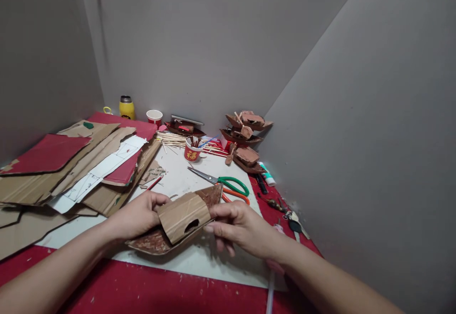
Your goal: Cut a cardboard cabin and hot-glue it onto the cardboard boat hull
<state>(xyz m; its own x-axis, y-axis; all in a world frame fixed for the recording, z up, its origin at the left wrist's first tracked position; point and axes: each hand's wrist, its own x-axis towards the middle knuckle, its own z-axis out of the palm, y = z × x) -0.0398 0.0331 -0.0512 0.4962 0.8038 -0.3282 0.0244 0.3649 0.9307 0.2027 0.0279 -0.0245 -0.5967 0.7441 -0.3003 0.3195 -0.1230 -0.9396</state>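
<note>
A cardboard model boat (153,242) is held between my two hands above the white board. Its hull has brown paint inside, and a curved piece of plain corrugated cardboard (181,212) arches over the middle like a cabin roof, with a dark oval hole in its near side. My left hand (142,216) grips the boat's far left side, its fingers partly hidden behind the roof. With thumb and fingers, my right hand (238,228) pinches the boat's right edge beside the roof. Just beyond the boat lie scissors (217,179) with green and orange handles.
Cardboard sheets (89,171) are stacked at left. Several finished boats (245,133) stand at the back right, and another boat (185,128) at the back. A red paper cup (193,149) holds brown sticks near thin wooden sticks (174,139). Keys (295,223) lie by the right wall.
</note>
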